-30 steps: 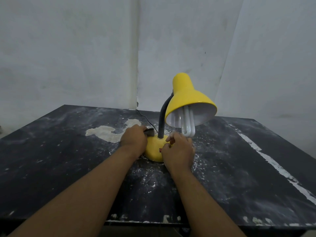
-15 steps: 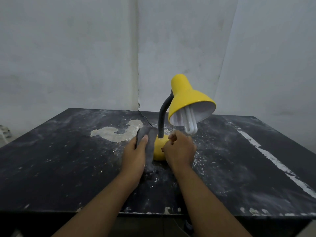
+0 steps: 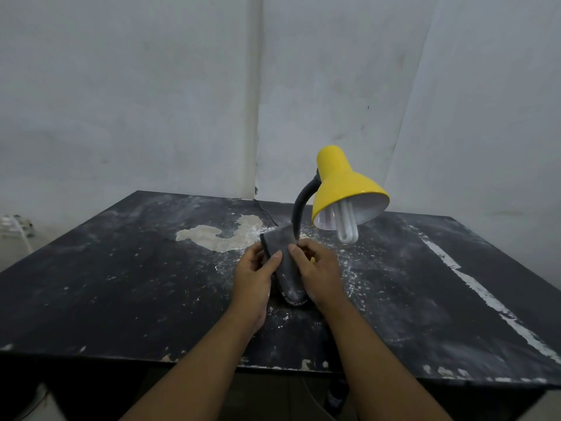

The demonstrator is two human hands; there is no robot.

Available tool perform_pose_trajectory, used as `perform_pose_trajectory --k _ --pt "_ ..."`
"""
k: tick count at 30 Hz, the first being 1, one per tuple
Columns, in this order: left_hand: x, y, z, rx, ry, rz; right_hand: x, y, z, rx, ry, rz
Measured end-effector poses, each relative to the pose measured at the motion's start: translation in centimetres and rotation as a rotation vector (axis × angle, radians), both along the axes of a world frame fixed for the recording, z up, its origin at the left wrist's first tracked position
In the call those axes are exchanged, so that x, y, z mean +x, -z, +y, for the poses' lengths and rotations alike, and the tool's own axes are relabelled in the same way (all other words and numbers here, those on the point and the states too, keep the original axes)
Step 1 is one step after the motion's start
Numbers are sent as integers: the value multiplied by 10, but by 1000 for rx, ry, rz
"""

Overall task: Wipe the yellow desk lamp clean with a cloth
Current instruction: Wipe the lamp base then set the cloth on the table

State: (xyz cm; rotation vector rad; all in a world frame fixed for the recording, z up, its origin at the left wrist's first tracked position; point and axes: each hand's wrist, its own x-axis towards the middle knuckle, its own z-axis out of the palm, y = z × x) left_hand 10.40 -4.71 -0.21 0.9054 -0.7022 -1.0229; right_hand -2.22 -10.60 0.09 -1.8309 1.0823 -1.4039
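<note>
The yellow desk lamp [image 3: 343, 185] stands on a black table [image 3: 121, 284], its shade tilted toward me with a white bulb [image 3: 347, 226] hanging out of it. A grey flexible neck [image 3: 300, 208] curves down behind my hands. A dark grey cloth [image 3: 287, 268] is held upright between both hands in front of the lamp's base, which is almost wholly hidden. My left hand [image 3: 253, 275] grips the cloth's left edge with the thumb on top. My right hand [image 3: 318, 271] pinches its right edge.
The table top is scuffed, with a pale patch of bare wood [image 3: 224, 235] behind my left hand and white specks around the lamp. A thin black cord [image 3: 265, 211] runs from the lamp to the back wall. A white streak [image 3: 473, 284] crosses the table's right side.
The cloth was pressed on the lamp's base by my left hand alone. Both hands have drawn back toward me, and the right hand has left the base and taken the cloth's other edge.
</note>
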Motion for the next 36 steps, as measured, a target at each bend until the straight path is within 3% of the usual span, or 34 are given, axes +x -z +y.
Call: perform_pose_trajectory --k 5,10,12,16,21,26,29,32,36 --pt "-3 1 2 4 -24 -92 -4 -5 6 53 52 -34" --pt "-2 -2 0 -27 68 11 -9 -35 28 442 -200 -428" --pt "-5 -3 5 -47 112 -6 -17 -43 37 518 -208 -403" --pt "-16 -5 18 -31 117 -140 -40 -54 53 577 -173 -159" --pt "-38 -8 26 49 147 -112 -73 -57 60 743 -200 -138" --pt "-70 -17 28 138 327 -173 -116 -64 60 576 61 -102" --pt "-87 -17 21 195 376 -263 -140 -67 59 578 120 -56" --pt "-105 -17 4 245 340 -183 -169 -64 56 642 119 -42" --pt "-122 -17 -16 190 165 -446 -193 -48 52 467 234 -49"
